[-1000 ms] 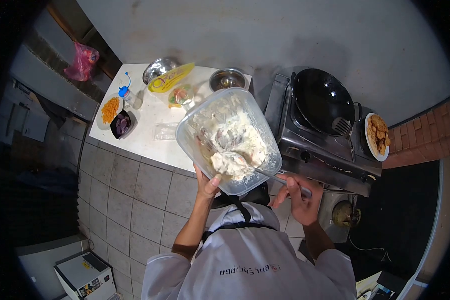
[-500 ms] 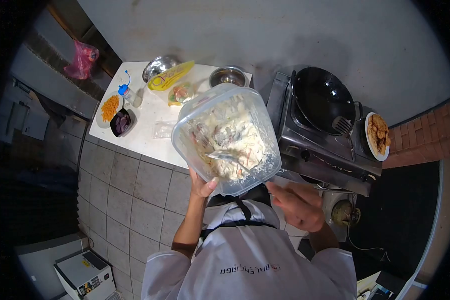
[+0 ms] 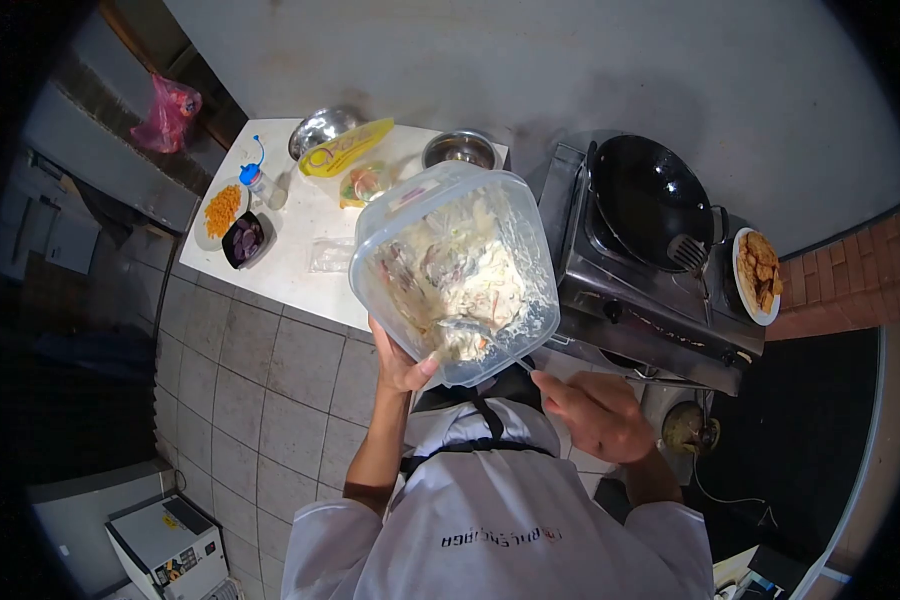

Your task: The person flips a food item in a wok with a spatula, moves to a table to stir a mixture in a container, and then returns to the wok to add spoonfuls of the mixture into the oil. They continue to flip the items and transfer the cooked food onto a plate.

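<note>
A square clear plastic container (image 3: 382, 290) is tilted in front of my body. Creamy batter (image 3: 485, 290) with coloured bits lies inside and smears its walls. My left hand (image 3: 402, 362) grips the container's lower left edge, thumb on the outside near the corner. My right hand (image 3: 602, 412) is closed around the handle of a metal spoon at the container's lower right rim. The spoon's bowl (image 3: 462, 330) rests in the batter near the bottom corner, partly coated.
A white table (image 3: 295, 270) holds an orange-food plate (image 3: 222, 211), a dark bowl (image 3: 244, 240), a blue-capped bottle (image 3: 262, 187), a yellow packet (image 3: 345, 148) and metal bowls (image 3: 460, 148). Right, a black wok (image 3: 650, 200) sits on a stove (image 3: 650, 325), beside a plate of fried food (image 3: 758, 275).
The spoon's bowl has moved right and down through the batter, toward the container's lower corner. The container has shifted slightly, and my right hand stays closed on the handle.
</note>
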Demonstrator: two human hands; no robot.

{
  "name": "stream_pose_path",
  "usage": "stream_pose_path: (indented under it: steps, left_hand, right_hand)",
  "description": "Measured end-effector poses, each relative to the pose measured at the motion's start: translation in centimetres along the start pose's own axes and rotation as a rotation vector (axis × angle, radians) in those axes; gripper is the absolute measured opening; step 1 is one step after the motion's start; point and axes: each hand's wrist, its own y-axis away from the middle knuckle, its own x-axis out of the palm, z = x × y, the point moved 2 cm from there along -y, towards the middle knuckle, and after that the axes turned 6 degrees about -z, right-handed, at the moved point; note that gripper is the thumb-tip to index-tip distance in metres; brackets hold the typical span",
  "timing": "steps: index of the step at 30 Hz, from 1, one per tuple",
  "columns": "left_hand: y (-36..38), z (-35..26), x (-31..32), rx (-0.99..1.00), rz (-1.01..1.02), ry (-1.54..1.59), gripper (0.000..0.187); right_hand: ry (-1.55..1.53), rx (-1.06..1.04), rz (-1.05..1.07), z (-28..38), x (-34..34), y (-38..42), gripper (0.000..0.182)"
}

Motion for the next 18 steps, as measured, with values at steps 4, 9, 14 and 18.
stream_pose_path:
  steps: [4,9,14,18]
  left_hand:
    - [0.1,0.2,0.3,0.052,-0.034,0.001,0.116]
    - [-0.3,0.8,1.0,0.023,-0.068,0.034,0.116]
    - [-0.3,2.0,2.0,-0.020,-0.066,0.080,0.114]
    - [-0.2,2.4,2.7,-0.076,-0.034,0.156,0.113]
  right_hand:
    - [-0.059,0.084,-0.043,-0.4,1.8,1.8,0.047]
    - [-0.112,0.151,-0.251,0.1,4.5,2.8,0.030]
    - [-0.553,0.793,-0.289,-1.1,6.8,4.4,0.022]
    - [-0.851,1.005,-0.522,-1.6,6.8,3.3,0.032]
